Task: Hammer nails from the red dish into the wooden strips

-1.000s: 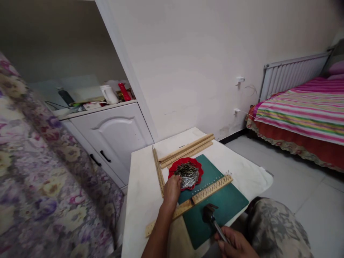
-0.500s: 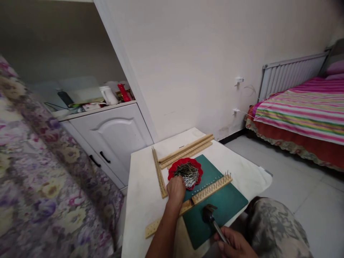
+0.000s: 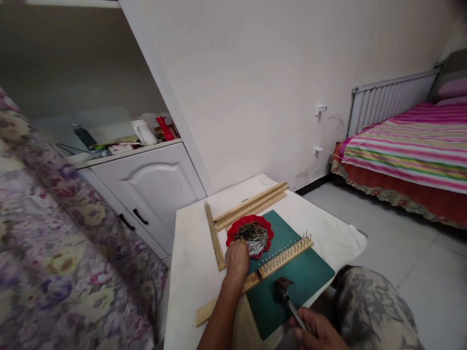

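My left hand (image 3: 238, 255) is at the near left edge of a red scalloped bowl (image 3: 269, 226) full of loose nails (image 3: 255, 236). Its fingers are curled down at the nails, and the fingertips are hidden behind the hand. My right hand (image 3: 315, 328) grips the handle of a claw hammer (image 3: 281, 289), whose dark head is over a green cutting mat (image 3: 308, 282). Between the hands, a wooden strip (image 3: 288, 257) lies across the mat with rows of nails standing upright in it. Another wooden strip (image 3: 206, 311), with holes, runs under my left forearm.
More wooden strips lie at the back of the white table (image 3: 186, 243) and one (image 3: 214, 236) at its left. A camouflage-clad knee (image 3: 372, 306) is at the right edge. Beyond are a white cabinet (image 3: 156, 194), floral curtain (image 3: 73, 253) and bed (image 3: 408, 155).
The view has shifted slightly. My left hand stays at the bowl's edge with little visible movement, and my right hand still holds the hammer over the mat.
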`<state>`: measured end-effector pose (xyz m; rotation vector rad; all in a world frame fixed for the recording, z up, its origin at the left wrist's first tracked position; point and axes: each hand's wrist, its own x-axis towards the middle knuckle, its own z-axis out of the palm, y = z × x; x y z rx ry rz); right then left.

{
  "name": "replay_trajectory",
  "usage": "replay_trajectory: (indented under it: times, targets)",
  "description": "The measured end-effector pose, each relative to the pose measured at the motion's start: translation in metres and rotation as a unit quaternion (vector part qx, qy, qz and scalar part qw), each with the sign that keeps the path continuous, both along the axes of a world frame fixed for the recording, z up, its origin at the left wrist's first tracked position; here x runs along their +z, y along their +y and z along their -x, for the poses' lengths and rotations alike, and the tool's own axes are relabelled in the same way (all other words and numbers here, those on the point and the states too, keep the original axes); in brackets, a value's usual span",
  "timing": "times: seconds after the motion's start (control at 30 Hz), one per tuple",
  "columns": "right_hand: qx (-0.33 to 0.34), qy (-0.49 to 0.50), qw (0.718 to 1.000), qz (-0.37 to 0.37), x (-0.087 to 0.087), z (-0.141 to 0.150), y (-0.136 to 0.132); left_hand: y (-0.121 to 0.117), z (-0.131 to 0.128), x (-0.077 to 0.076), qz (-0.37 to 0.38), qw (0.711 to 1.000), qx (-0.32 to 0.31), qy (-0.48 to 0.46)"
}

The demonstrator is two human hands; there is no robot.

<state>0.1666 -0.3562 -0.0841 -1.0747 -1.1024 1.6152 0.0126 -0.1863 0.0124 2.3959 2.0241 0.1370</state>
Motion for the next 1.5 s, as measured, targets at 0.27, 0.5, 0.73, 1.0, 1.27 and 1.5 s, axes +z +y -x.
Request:
replay_trajectory:
  times: [0.27,0.5,0.73,1.0,1.27,1.5]
  targets:
    - [-0.011,0.04,0.999,0.001,0.012,-0.001,-0.006,-0.025,0.018,0.01,-0.048,0.998,-0.017,-0.033]
    - [-0.044,0.02,0.999,0.003,0.024,-0.004,-0.007,-0.073,0.03,-0.005,0.032,0.919,-0.038,-0.392]
    - [-0.178,0.036,0.983,-0.034,0.056,-0.006,0.004,-0.109,0.008,-0.03,0.192,0.789,-0.06,-0.58]
    - [-0.243,0.031,0.969,-0.045,0.06,-0.003,0.009,-0.142,-0.001,-0.03,0.203,0.827,-0.096,-0.516]
    - [-0.237,0.022,0.971,-0.028,0.047,-0.001,-0.001,-0.148,-0.003,-0.035,0.154,0.835,-0.08,-0.522]
    - [-0.253,0.05,0.966,-0.013,0.046,0.003,-0.007,-0.149,-0.015,-0.036,0.192,0.704,-0.025,-0.683]
